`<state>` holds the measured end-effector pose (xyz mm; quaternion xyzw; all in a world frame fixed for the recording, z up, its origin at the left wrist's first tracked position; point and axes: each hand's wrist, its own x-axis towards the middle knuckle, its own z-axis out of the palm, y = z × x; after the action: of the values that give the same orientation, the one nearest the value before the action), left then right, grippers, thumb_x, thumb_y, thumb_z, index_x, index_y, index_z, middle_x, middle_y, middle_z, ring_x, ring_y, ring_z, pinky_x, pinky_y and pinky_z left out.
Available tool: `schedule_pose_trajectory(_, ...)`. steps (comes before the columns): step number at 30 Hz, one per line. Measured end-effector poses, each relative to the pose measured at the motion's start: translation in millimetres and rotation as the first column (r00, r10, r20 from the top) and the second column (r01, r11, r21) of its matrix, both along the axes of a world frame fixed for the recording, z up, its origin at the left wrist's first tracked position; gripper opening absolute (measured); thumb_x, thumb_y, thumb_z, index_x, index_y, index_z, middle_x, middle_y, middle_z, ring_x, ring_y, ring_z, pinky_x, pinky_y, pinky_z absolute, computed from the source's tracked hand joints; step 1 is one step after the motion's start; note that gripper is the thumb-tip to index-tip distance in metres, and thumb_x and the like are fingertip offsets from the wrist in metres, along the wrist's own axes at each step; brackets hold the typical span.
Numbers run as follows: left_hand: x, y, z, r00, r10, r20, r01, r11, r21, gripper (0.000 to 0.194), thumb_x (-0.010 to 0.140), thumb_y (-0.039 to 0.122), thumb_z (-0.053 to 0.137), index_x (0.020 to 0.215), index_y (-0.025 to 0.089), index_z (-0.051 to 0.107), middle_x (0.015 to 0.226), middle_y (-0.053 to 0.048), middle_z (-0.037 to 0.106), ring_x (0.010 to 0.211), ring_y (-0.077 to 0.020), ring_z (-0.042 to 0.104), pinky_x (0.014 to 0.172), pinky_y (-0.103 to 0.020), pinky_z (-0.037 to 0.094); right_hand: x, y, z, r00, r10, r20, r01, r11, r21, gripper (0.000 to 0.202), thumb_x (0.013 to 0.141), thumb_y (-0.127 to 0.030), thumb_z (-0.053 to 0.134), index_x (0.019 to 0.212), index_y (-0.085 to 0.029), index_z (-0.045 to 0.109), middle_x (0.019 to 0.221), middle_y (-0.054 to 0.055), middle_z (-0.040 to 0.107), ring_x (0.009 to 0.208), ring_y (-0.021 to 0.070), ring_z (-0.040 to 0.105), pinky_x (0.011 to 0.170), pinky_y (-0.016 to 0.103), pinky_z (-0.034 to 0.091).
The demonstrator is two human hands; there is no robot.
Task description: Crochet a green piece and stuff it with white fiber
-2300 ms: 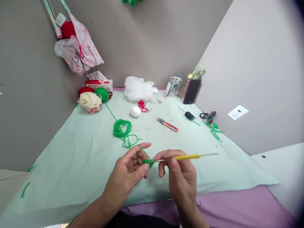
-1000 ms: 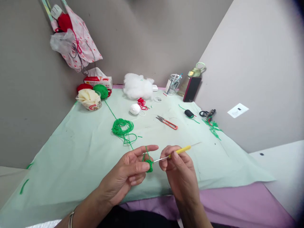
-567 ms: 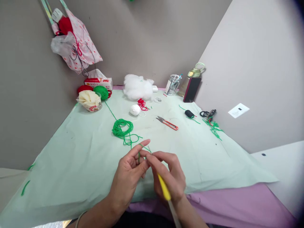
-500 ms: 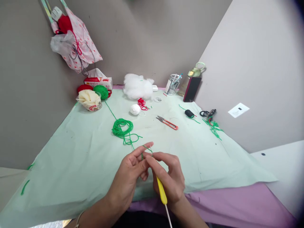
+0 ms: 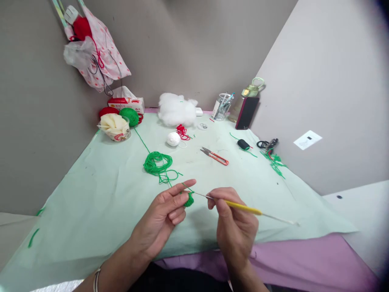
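Observation:
A small green crochet piece is pinched between the thumb and fingers of my left hand. Green yarn runs over the raised index finger of that hand. My right hand grips a crochet hook by its yellow handle, held sideways. The hook's thin metal tip points left and meets a loop of yarn at the edge of the piece. Beyond my left hand lies a loose coil of green yarn, whose strand leads back to a green yarn ball.
Orange-handled thread snips lie past my hands. Behind them are a white yarn ball and white stuffing. A phone leans on a bottle at the back right. Green yarn scraps lie to the right.
My right hand has moved right, away from my left, and the hook has swung from pointing steeply up to lying nearly level. The green crochet piece now shows clearly.

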<state>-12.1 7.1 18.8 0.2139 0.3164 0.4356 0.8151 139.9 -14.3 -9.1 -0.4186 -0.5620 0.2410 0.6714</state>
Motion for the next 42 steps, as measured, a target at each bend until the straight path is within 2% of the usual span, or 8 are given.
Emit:
schedule_pose_trajectory(4,-1,0,0.4,0.995,0.04,-0.089,-0.032,0.995,0.092,0.034,0.08,0.024,0.086,0.114,0.024,0.081,0.083,0.003,0.052,0.053,0.0002,0.03,0.048,-0.014,0.029,1,4,2.0,0.963,0.122,-0.241,-0.152,0.983,-0.107,0.017,0.1,-0.023,0.06,0.098,-0.023,0.077,0.079,0.002,0.064,0.069,0.0142,0.059,0.065,0.03,0.048)
schedule_pose_trajectory(12,5,-8,-6.0,0.962,0.065,-0.266,0.005,0.968,0.252,0.043,0.081,0.031,0.086,0.123,0.031,0.077,0.083,0.002,0.061,0.066,-0.0069,0.048,0.059,-0.018,0.043,-3,3,-4.0,0.968,0.144,-0.205,-0.18,0.969,-0.169,0.013,0.098,-0.027,0.066,0.099,-0.026,0.079,0.089,0.004,0.072,0.079,0.0157,0.064,0.072,0.029,0.053)
schedule_pose_trajectory(18,0,-9,-5.2,0.955,0.04,-0.295,0.048,0.957,0.287,0.034,0.088,0.035,0.078,0.122,0.031,0.077,0.097,0.0,0.062,0.08,-0.0129,0.066,0.073,-0.025,0.053,0,5,5.6,0.896,0.158,-0.415,-0.258,0.946,-0.198,0.015,0.095,-0.034,0.069,0.09,-0.023,0.078,0.083,0.003,0.072,0.066,0.0135,0.061,0.061,0.027,0.053)
schedule_pose_trajectory(22,-1,-9,-4.6,0.949,0.077,-0.307,0.025,0.948,0.316,0.036,0.086,0.032,0.08,0.122,0.031,0.076,0.094,0.0,0.059,0.084,-0.0143,0.066,0.072,-0.023,0.054,1,6,10.5,0.867,0.203,-0.454,-0.316,0.93,-0.187,0.018,0.097,-0.033,0.066,0.087,-0.022,0.076,0.081,0.003,0.071,0.065,0.013,0.061,0.062,0.027,0.055)
schedule_pose_trajectory(28,-3,-8,-3.3,0.932,0.105,-0.348,0.014,0.946,0.323,0.035,0.086,0.03,0.079,0.12,0.031,0.076,0.092,0.001,0.058,0.079,-0.012,0.061,0.069,-0.021,0.052,9,1,5.9,0.925,0.232,-0.302,-0.292,0.941,-0.171,0.023,0.104,-0.031,0.055,0.094,-0.022,0.074,0.087,0.003,0.072,0.073,0.0128,0.063,0.07,0.027,0.054)
schedule_pose_trajectory(34,-6,-8,-6.2,0.885,0.134,-0.446,0.048,0.926,0.375,0.033,0.087,0.03,0.076,0.121,0.031,0.075,0.089,0.001,0.06,0.081,-0.0133,0.058,0.073,-0.023,0.048,12,-8,9.4,0.986,0.166,0.02,-0.162,0.98,-0.119,0.025,0.106,-0.017,0.047,0.103,-0.025,0.071,0.093,0.001,0.071,0.079,0.0124,0.064,0.075,0.028,0.053)
schedule_pose_trajectory(40,-3,-9,-11.4,0.796,0.255,-0.549,0.022,0.894,0.447,0.035,0.087,0.026,0.078,0.12,0.034,0.075,0.088,0.003,0.06,0.078,-0.0102,0.051,0.083,-0.022,0.043,9,-10,7.2,0.915,0.055,0.399,-0.111,0.987,0.12,0.031,0.098,-0.003,0.047,0.114,-0.021,0.065,0.098,0.006,0.071,0.091,0.0179,0.068,0.077,0.032,0.057)
schedule_pose_trajectory(42,0,-10,-10.9,0.851,0.215,-0.479,-0.021,0.925,0.378,0.042,0.085,0.029,0.081,0.125,0.034,0.073,0.089,0.004,0.059,0.072,-0.0082,0.046,0.075,-0.02,0.042,8,-10,1.4,0.85,-0.057,0.523,-0.068,0.974,0.217,0.034,0.096,-0.002,0.051,0.119,-0.022,0.066,0.101,0.008,0.071,0.092,0.0195,0.068,0.075,0.032,0.059)
